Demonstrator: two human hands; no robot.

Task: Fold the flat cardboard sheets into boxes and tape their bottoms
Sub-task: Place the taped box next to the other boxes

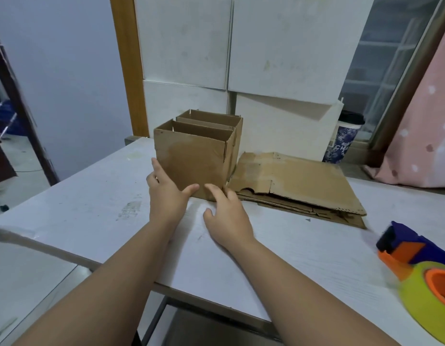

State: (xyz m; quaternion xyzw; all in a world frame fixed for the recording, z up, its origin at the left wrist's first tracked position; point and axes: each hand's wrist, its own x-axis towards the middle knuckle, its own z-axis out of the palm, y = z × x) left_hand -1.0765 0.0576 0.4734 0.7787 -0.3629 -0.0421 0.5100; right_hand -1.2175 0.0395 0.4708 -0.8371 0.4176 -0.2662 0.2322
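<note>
While left hand (164, 196) and right hand (228, 218) touch one, two boxes (196, 161) stand.

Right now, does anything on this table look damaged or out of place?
Yes. The top sheet of the flat cardboard stack has a ragged notch along its near edge, and the sheets beneath stick out unevenly. The front box stands upright and square.

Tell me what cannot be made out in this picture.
Head view only.
1. Bottoms of the front box and rear box: they stand on the table, so tape cannot be seen.
2. Rear box: mostly hidden behind the front box.
3. Sheets: stacked, their number is unclear.
4. Tape dispenser: blurred and cut off by the right edge.
</note>
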